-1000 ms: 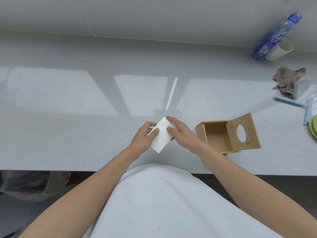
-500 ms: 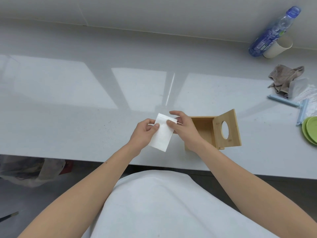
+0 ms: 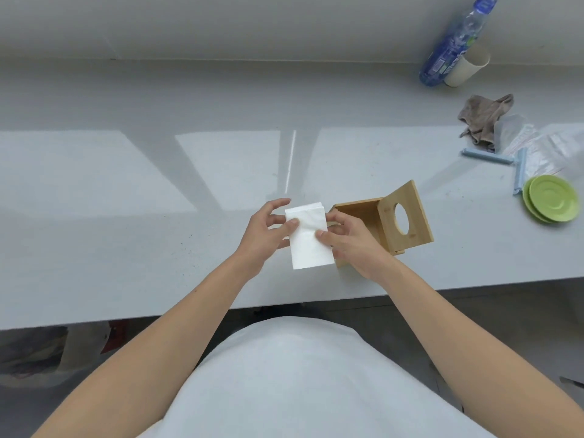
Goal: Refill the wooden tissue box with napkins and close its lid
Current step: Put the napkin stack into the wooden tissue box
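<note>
Both hands hold 1 white rectangular stack of paper napkins [image 3: 309, 238] just left of the open square wooden tissue box [image 3: 360, 216]; left hand [image 3: 265, 232] and right hand [image 3: 350, 245] pinch its edges; its long axis runs near-to-far; the right hand lies nearer the box, its holed wooden lid [image 3: 406, 216] upright.

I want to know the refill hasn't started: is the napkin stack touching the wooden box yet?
Cannot tell. In the head view the napkin stack, held in both hands, overlaps the wooden box's near corner, hiding any gap.
</note>
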